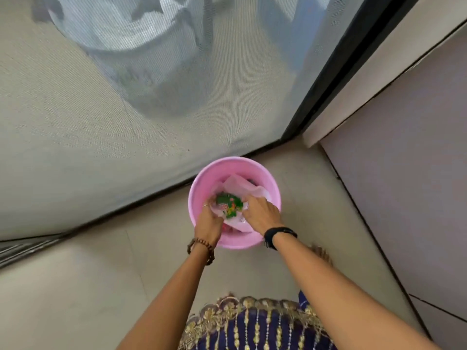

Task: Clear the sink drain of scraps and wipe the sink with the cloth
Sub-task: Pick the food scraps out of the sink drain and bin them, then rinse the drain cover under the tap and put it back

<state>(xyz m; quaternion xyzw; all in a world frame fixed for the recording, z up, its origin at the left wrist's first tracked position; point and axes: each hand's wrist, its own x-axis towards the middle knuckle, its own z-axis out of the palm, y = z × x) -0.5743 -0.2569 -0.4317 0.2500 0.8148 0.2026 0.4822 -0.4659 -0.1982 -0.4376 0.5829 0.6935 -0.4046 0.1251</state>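
Observation:
A pink plastic bin [209, 173] stands on the floor by a mesh screen door. Inside it lies a thin white plastic bag [242, 189] holding green, red and yellow scraps [229, 205]. My left hand [209, 223] grips the bag's left edge over the bin's near rim. My right hand [261, 214] grips the bag's right edge. Both hands hold the bag spread around the scraps. No sink or cloth is in view.
A mesh screen door [126, 102] with a black frame [328, 72] runs behind the bin. A pale cabinet panel [404, 160] stands to the right. The floor is beige tile [88, 286]. My embroidered blue garment [252, 327] hangs at the bottom.

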